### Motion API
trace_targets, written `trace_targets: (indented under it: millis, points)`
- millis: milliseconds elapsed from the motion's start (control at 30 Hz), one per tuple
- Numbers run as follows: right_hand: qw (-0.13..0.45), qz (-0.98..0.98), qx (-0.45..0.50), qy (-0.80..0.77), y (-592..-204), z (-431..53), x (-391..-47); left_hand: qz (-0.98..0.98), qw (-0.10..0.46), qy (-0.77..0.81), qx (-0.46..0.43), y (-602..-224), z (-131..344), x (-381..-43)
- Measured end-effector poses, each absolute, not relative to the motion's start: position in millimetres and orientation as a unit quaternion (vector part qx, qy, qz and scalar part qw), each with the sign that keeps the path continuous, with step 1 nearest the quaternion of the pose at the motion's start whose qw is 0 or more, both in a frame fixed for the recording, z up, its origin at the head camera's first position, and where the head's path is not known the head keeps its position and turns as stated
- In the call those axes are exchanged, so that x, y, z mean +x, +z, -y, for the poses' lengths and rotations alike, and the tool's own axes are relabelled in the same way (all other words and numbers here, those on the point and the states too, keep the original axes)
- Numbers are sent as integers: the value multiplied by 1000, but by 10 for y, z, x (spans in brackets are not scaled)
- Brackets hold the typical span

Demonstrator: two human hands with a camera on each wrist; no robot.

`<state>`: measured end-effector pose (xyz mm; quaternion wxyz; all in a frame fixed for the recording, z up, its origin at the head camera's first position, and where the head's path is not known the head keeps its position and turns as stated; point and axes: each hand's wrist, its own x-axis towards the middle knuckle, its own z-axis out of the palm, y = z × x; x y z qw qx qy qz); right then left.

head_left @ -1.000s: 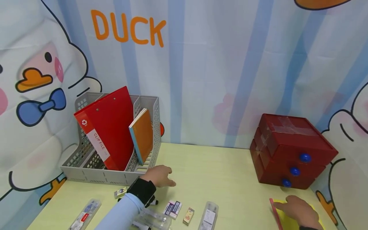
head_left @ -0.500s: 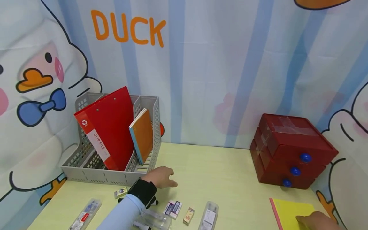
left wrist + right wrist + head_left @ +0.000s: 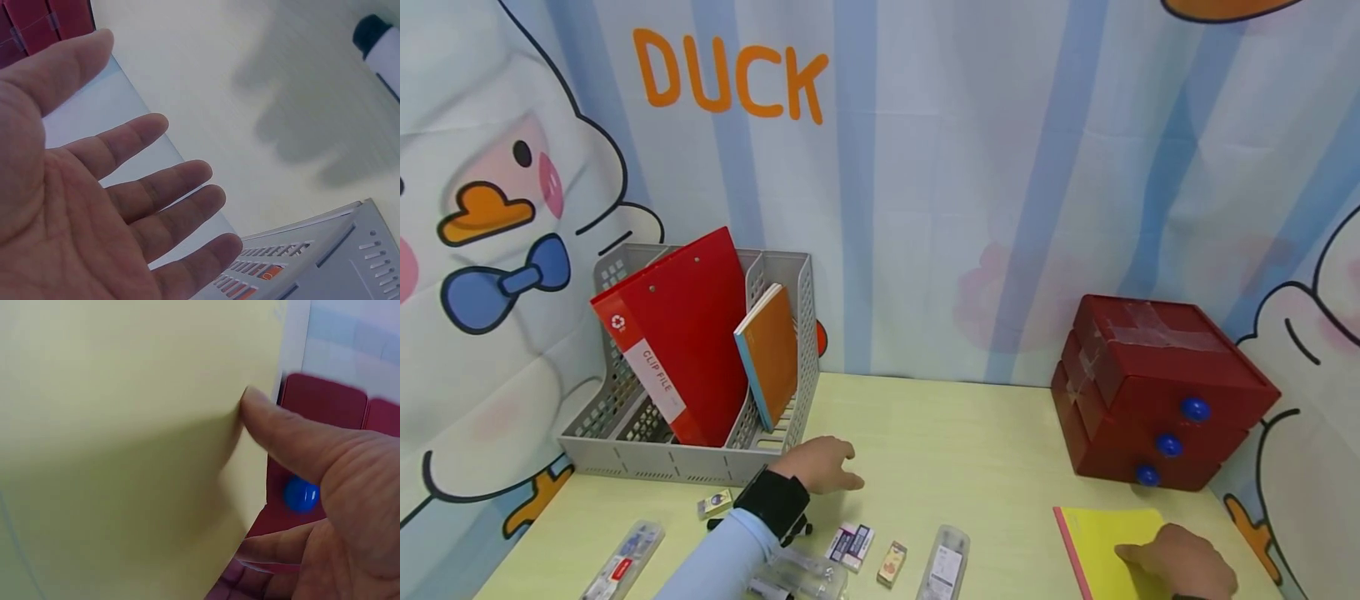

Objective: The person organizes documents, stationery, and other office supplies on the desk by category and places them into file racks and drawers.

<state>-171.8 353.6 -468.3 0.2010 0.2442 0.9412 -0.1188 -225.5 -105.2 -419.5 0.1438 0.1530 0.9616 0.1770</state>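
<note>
A yellow notebook [image 3: 1093, 540] with a pink spine is at the lower right of the head view. My right hand [image 3: 1186, 563] pinches its right side, the thumb on the upper face and the fingers behind the edge. In the right wrist view the notebook [image 3: 112, 394] fills most of the picture beside the thumb. Close by the front corner of the grey organizer [image 3: 655, 460], my left hand [image 3: 820, 464] hovers with its fingers spread. Nothing lies in its palm in the left wrist view, where a dark-capped marker [image 3: 384, 59] shows at the upper right.
A red clip file [image 3: 700, 333] and an orange-covered book [image 3: 775, 358] lean in the organizer. Small boxes [image 3: 850, 546], a small orange box [image 3: 892, 564] and clear plastic cases [image 3: 943, 562] lie near the front. Dark red drawers [image 3: 1157, 392] with blue knobs stand at the right.
My right hand first slid toward the notebook's right side, then came back left, and the notebook shifted left with it. The left hand has hardly moved.
</note>
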Motion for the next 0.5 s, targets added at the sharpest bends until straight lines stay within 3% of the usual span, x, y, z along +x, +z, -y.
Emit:
trace_targets:
  millis: [500]
  points:
    - [182,-938,254,-152,-4701,-3265,-1872,-960,140,181,160,-4204,1067,-2231]
